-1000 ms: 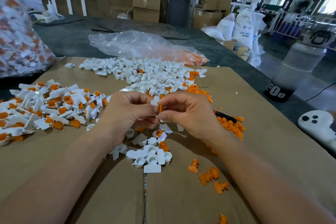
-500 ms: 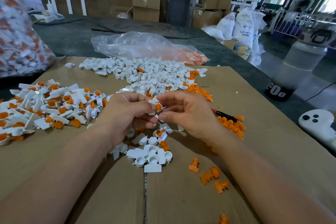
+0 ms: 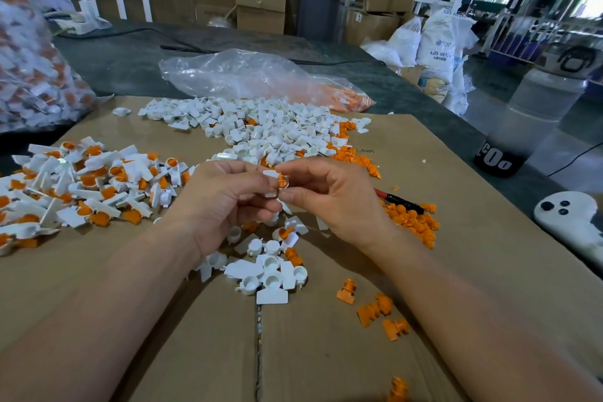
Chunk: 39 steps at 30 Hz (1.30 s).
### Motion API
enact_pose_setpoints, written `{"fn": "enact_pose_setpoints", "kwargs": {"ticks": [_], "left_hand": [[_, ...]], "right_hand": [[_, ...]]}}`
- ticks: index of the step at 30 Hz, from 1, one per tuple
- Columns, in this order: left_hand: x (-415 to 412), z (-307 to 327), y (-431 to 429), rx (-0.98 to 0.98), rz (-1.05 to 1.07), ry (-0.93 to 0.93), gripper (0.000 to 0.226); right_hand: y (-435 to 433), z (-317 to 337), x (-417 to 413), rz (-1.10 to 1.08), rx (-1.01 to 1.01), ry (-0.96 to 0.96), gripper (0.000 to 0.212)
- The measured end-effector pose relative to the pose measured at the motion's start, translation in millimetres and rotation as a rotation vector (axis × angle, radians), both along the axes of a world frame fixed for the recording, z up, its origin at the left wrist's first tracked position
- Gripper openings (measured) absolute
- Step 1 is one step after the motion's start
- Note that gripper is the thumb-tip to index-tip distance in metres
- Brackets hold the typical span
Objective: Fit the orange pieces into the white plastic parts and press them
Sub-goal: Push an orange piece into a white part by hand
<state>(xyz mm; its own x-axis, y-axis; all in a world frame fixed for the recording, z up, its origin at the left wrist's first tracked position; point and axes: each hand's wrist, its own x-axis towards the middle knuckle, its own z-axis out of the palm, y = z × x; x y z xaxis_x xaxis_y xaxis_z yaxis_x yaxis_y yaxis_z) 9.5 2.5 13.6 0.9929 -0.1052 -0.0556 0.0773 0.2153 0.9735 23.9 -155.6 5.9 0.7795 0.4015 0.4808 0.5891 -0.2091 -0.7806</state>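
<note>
Dark grey tabletop (image 3: pixel 130 62), most of the near part covered by a flat brown cardboard sheet (image 3: pixel 456 287).

Far left edge: large clear sack (image 3: pixel 29 68), packed with white-and-orange parts; only partly in view.

Behind the cardboard: crumpled clear plastic bag (image 3: pixel 254 78), with orange pieces visible in its right end.

Back centre of the cardboard: broad pile of white plastic parts (image 3: pixel 261 127), a few orange ones mixed in.

Left of the cardboard: pile of assembled parts (image 3: pixel 81 186), white with orange seated in them.

Right, off the cardboard: translucent bottle (image 3: pixel 528 114) standing upright; nearer, a white controller (image 3: pixel 567 215) at the frame edge.

Left hand (image 3: pixel 225 202) and right hand (image 3: pixel 332 199) meet above the centre of the cardboard, fingertips touching.

Heap of loose orange pieces (image 3: pixel 411 222) just beside the right wrist, a red-and-black pen (image 3: pixel 398 201) lying on it.

Small cluster of white parts (image 3: pixel 270 271) below the hands; four loose orange pieces (image 3: pixel 378 310) to its right.

Left hand: fingers curled in, pinching one white part (image 3: pixel 273 193). Right hand: thumb and forefinger closed on one orange piece (image 3: pixel 281 178), which sits in the round opening of that white part. Cannot tell how deep it is seated. Both items are held clear of the cardboard.
</note>
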Motion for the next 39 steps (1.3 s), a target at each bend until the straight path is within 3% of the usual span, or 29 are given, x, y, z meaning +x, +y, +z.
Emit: {"fn": "enact_pose_setpoints", "kwargs": {"ticks": [4,7,11,16,21,25,28,30,35,39], "left_hand": [[1,-1,0,0.024,-0.013,-0.010,0.032],[0,0,0,0.023,-0.016,-0.008,0.033],[-1,1,-1,0.006,-0.031,-0.006,0.017],[0,0,-2,0.042,-0.033,-0.013,0.041],[-1,1,-2,0.042,-0.032,-0.006,0.037],[-1,0,-2,0.058,-0.026,-0.005,0.039],[-2,0,-1,0.037,-0.006,0.007,0.026],[0,1,0,0.013,0.023,0.020,0.011],[3,0,1,0.011,0.072,0.022,0.004],[4,0,2,0.003,0.074,0.022,0.004]], "right_hand": [[-1,-1,1,-0.013,0.007,-0.016,0.033],[-1,-1,2,-0.008,-0.006,-0.013,0.035],[-1,-2,2,-0.018,-0.033,-0.017,0.032],[-3,0,1,-0.027,-0.065,0.035,0.027],[-4,1,1,-0.010,-0.073,0.019,0.040],[-4,1,0,-0.022,-0.096,0.005,0.039],[-5,3,0,-0.051,-0.105,0.033,0.027],[-11,9,3,-0.129,-0.112,0.048,0.024],[-45,26,17,-0.427,-0.284,0.070,0.012],[-62,29,24,-0.516,-0.466,0.166,0.028]]}}
